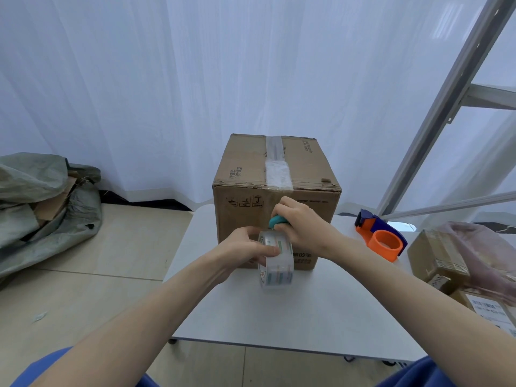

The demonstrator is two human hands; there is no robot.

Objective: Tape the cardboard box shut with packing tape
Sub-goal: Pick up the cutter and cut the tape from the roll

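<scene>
A brown cardboard box (304,174) stands on the white table (293,311), its top flaps closed with a strip of clear tape (276,166) running along the middle seam and over the near edge. In front of the box's near face, my left hand (245,250) grips a roll of clear packing tape (277,263) held upright. My right hand (301,224) is closed around a small teal cutter (276,221) just above the roll, close to the box's front face. Whether the tape between roll and box is still joined is hidden by my hands.
An orange and blue tape dispenser (382,238) lies on the table to the right of the box. Smaller cardboard parcels (441,258) and a pink plastic bag (485,252) sit at the right edge. A grey sack with cardboard scraps (42,208) lies on the floor at left. A metal frame (435,113) rises at right.
</scene>
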